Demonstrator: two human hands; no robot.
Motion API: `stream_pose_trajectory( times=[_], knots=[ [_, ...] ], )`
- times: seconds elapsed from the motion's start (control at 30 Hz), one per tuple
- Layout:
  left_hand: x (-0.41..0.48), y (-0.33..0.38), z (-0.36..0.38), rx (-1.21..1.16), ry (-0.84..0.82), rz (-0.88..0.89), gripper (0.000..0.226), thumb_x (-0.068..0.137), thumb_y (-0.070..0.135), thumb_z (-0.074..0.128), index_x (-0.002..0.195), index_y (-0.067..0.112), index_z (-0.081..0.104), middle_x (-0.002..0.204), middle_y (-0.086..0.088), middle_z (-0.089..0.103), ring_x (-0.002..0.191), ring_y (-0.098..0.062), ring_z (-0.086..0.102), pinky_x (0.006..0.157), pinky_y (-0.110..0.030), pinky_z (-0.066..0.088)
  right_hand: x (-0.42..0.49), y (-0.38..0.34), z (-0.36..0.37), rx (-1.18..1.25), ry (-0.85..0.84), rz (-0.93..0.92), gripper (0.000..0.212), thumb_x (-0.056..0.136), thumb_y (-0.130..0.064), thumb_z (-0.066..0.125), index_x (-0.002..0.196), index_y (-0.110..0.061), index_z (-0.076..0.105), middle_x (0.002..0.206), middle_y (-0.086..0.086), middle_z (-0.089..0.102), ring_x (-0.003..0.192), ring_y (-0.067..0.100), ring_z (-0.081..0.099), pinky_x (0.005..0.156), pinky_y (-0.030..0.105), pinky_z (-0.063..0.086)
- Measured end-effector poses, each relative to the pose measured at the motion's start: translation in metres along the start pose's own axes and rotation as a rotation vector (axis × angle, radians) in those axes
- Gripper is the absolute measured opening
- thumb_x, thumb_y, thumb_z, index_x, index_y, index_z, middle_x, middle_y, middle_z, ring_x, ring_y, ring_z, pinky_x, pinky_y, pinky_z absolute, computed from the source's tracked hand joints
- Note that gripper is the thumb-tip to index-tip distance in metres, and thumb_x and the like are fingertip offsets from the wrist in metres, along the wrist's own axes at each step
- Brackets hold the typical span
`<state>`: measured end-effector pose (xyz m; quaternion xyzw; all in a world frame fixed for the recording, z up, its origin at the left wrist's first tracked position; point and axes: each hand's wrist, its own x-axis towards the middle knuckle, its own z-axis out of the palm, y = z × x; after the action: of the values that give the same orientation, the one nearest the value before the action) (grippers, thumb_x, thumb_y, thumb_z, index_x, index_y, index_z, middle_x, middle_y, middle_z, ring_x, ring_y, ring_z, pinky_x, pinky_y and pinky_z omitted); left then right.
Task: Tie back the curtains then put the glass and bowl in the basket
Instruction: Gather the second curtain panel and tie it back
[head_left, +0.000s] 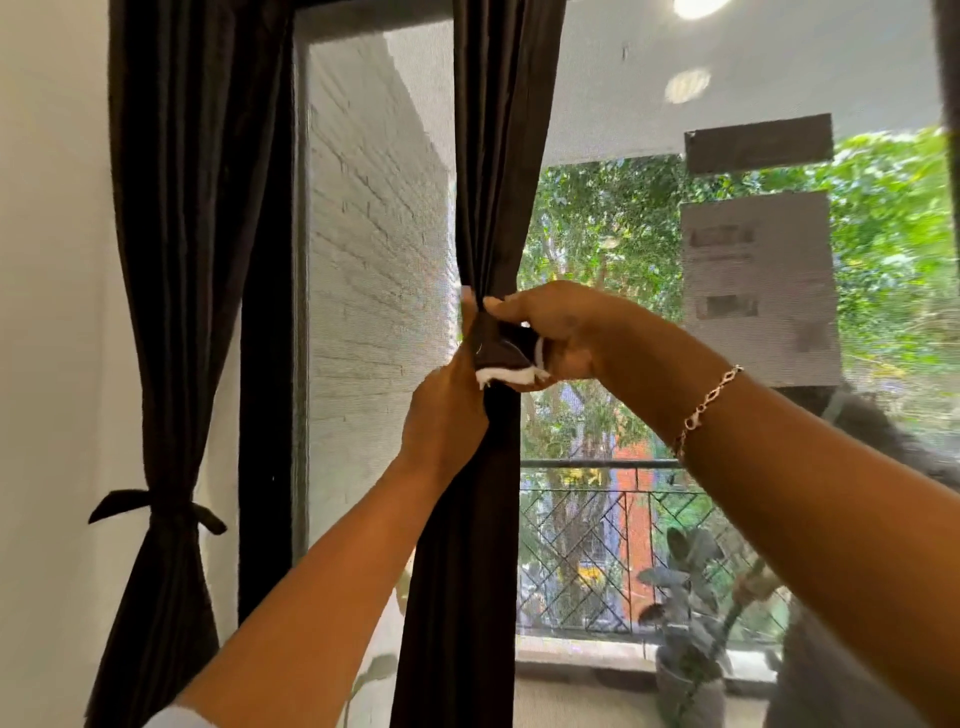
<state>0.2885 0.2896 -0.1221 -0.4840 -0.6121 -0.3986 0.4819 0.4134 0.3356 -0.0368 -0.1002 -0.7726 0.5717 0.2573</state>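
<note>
Head view: dark brown fabric curtain (485, 156) at window centre is bunched by both hands. Left hand (444, 415) is closed around the gathered folds. Right hand (556, 332) pinches a dark tie-back strip with white lining (506, 358) against the bunch. Left dark curtain (176, 260) is already tied with a knotted band (156, 506). Glass, bowl and basket are not seen.

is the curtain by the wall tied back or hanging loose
Tied back. The left curtain is cinched by a dark knotted tie, fabric flaring out below it. The middle curtain is only gathered in both hands.
</note>
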Motion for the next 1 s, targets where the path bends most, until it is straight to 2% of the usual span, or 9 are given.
stream_pose_trajectory(
  times=[0.07,0.13,0.23,0.37,0.5,0.67,0.77,0.9,1.0],
  knots=[
    [-0.003,-0.004,-0.006,-0.113,-0.101,0.028,0.077,0.087,0.008,0.047,0.142,0.025,-0.004,0.081,-0.014,0.064,0.059,-0.023,0.052,0.05,-0.029,0.037,0.001,0.003,0.002,0.019,0.037,-0.052,0.018,0.094,-0.021,0.051,0.079,-0.011,0.053,0.09,0.009,0.059,0.086,0.023,0.057,0.088,0.037,0.05],
    [-0.004,-0.009,-0.016,-0.253,-0.21,0.046,0.096,0.086,0.01,0.059,0.136,0.029,-0.02,0.115,-0.006,0.064,0.09,-0.021,0.064,0.064,-0.025,0.045,-0.001,0.007,0.003,-0.052,0.066,-0.104,0.021,0.095,-0.02,0.049,0.076,-0.013,0.051,0.078,0.005,0.056,0.069,0.016,0.054,0.061,0.025,0.047],
    [0.009,-0.009,-0.039,-0.672,-0.18,-0.154,0.074,0.081,0.014,0.052,0.144,0.029,0.016,0.144,0.0,0.04,0.124,-0.003,0.045,0.093,-0.015,0.042,-0.005,0.014,0.003,-0.375,0.153,-0.274,0.035,0.096,-0.023,0.049,0.063,-0.013,0.042,0.061,0.003,0.04,0.053,0.013,0.037,0.047,0.022,0.028],
    [0.031,0.02,-0.063,-0.531,0.101,-0.082,0.03,0.085,0.019,0.044,0.109,0.01,0.059,0.094,0.0,0.065,0.062,0.001,0.055,0.053,-0.018,0.042,0.001,0.022,0.003,-0.593,0.26,-0.459,0.045,0.092,-0.023,0.054,0.054,-0.013,0.034,0.049,0.0,0.029,0.043,0.012,0.027,0.045,0.024,0.02],
    [0.039,0.044,-0.062,-0.401,-0.259,-0.137,0.039,0.08,0.041,0.065,0.106,0.013,0.054,0.103,-0.002,0.054,0.079,-0.007,0.051,0.063,-0.019,0.043,-0.002,0.022,-0.004,-0.562,0.189,-0.468,0.038,0.092,-0.016,0.054,0.056,-0.014,0.042,0.04,-0.006,0.036,0.035,0.004,0.032,0.036,0.016,0.023],
    [0.032,0.04,-0.054,-0.355,-0.407,-0.173,0.067,0.066,0.037,0.08,0.115,0.014,0.04,0.112,-0.004,0.044,0.088,-0.018,0.053,0.068,-0.026,0.043,-0.006,0.016,-0.015,-0.307,0.133,-0.324,0.042,0.089,-0.02,0.059,0.055,-0.017,0.035,0.037,-0.005,0.028,0.028,0.005,0.023,0.039,0.011,0.015],
    [0.035,0.047,-0.053,-0.288,-0.337,-0.209,0.045,0.079,0.01,0.068,0.115,0.007,0.043,0.103,-0.007,0.047,0.087,-0.026,0.054,0.073,-0.042,0.05,-0.008,0.016,-0.018,-0.337,0.123,-0.325,0.043,0.09,-0.022,0.059,0.054,-0.017,0.035,0.036,-0.005,0.03,0.026,0.003,0.021,0.037,0.009,0.013],
    [0.046,0.056,-0.057,-0.286,-0.411,-0.346,0.033,0.082,-0.006,0.05,0.113,0.005,0.047,0.095,-0.01,0.05,0.072,-0.021,0.05,0.058,-0.034,0.045,-0.01,0.021,-0.023,-0.315,0.117,-0.352,0.043,0.09,-0.027,0.059,0.054,-0.017,0.038,0.032,-0.009,0.032,0.027,0.003,0.021,0.033,0.011,0.014],
    [0.052,0.058,-0.058,-0.277,-0.452,-0.372,0.021,0.083,-0.002,0.054,0.103,0.001,0.053,0.085,-0.013,0.056,0.078,-0.027,0.057,0.064,-0.033,0.045,-0.014,0.026,-0.026,-0.324,0.112,-0.364,0.037,0.093,-0.03,0.054,0.059,-0.014,0.051,0.037,-0.007,0.034,0.031,0.004,0.023,0.034,0.012,0.016]
  ],
)
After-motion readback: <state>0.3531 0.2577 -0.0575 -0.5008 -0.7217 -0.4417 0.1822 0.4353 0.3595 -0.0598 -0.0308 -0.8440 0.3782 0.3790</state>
